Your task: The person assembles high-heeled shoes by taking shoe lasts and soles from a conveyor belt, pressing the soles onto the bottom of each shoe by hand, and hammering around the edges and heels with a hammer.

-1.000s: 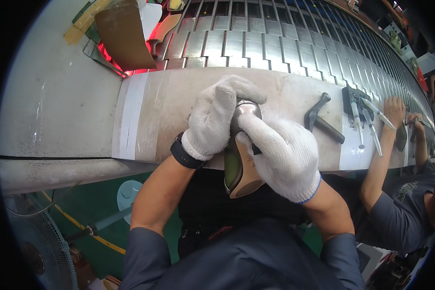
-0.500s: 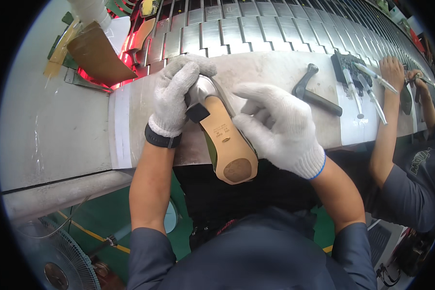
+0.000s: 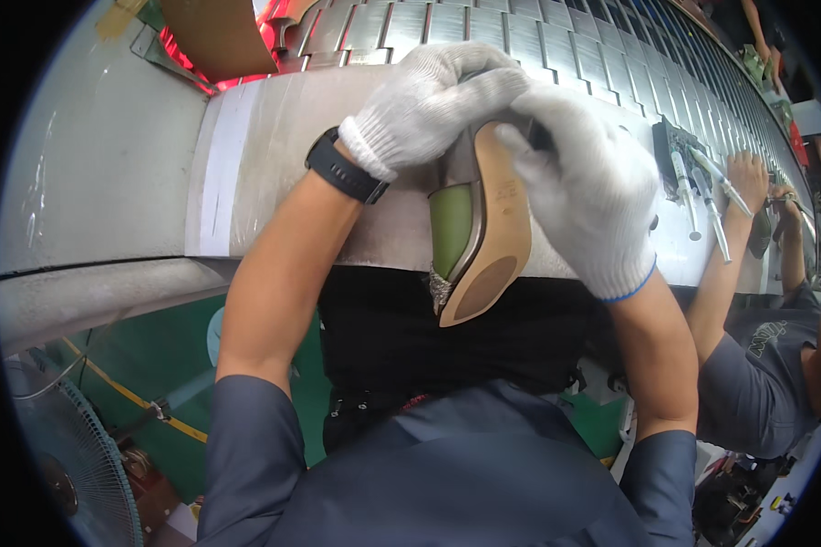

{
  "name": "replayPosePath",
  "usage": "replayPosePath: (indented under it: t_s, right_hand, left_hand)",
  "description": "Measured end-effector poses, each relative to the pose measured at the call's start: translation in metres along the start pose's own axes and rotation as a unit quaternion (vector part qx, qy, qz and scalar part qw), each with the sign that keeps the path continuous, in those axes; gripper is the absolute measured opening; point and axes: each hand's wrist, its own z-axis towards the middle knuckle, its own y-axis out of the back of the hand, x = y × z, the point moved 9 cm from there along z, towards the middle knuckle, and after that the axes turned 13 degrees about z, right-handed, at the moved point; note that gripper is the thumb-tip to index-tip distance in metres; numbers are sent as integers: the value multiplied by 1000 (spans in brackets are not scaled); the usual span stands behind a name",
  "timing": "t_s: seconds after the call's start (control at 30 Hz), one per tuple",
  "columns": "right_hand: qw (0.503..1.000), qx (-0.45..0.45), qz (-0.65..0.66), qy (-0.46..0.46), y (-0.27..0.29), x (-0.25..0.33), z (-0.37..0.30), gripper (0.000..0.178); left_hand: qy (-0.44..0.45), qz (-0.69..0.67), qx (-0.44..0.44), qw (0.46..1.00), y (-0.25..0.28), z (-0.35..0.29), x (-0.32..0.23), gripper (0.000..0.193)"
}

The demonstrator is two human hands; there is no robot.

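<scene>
I hold a green shoe (image 3: 479, 223) with a tan sole turned up, its toe pointing toward me over the workbench (image 3: 274, 173) edge. My left hand (image 3: 429, 100), in a white knit glove with a black wristwatch below it, grips the heel end from the left. My right hand (image 3: 588, 187), also gloved in white, clasps the heel end and the right side of the sole. The heel itself is hidden under both hands.
A slatted metal conveyor (image 3: 520, 36) runs behind the bench. A brown board (image 3: 214, 32) lies at the far left. Hand tools (image 3: 693, 187) lie at the right, where another person's arm (image 3: 730, 255) reaches onto the bench. A fan (image 3: 73, 456) stands on the floor at the lower left.
The shoe has turned so its sole faces up and right, and both hands have closed together over the heel end. The view has shifted closer and lower.
</scene>
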Motion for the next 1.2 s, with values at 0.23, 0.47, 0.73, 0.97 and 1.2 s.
replayPosePath:
  t_s: [0.23,0.47,0.73,0.97,1.2]
  right_hand:
    - [906,41,205,-368,-19,-68,-57,26]
    - [744,139,277,-593,-38,-77,-87,39]
    - [728,-33,451,-516,-54,-94,-94,33]
    - [821,109,314,-464,-31,-75,-62,38]
    - [813,122,334,-460,-31,-80,-65,43]
  left_hand:
    - [28,-7,-16,999,-4,-5,5,35]
    - [-16,-46,-27,998,-5,-9,4,43]
    - [-38,142,-20,989,-2,-14,-6,62]
    - [17,78,-16,997,-11,-16,7,53]
    - [-50,94,-52,993,-12,-12,-3,45]
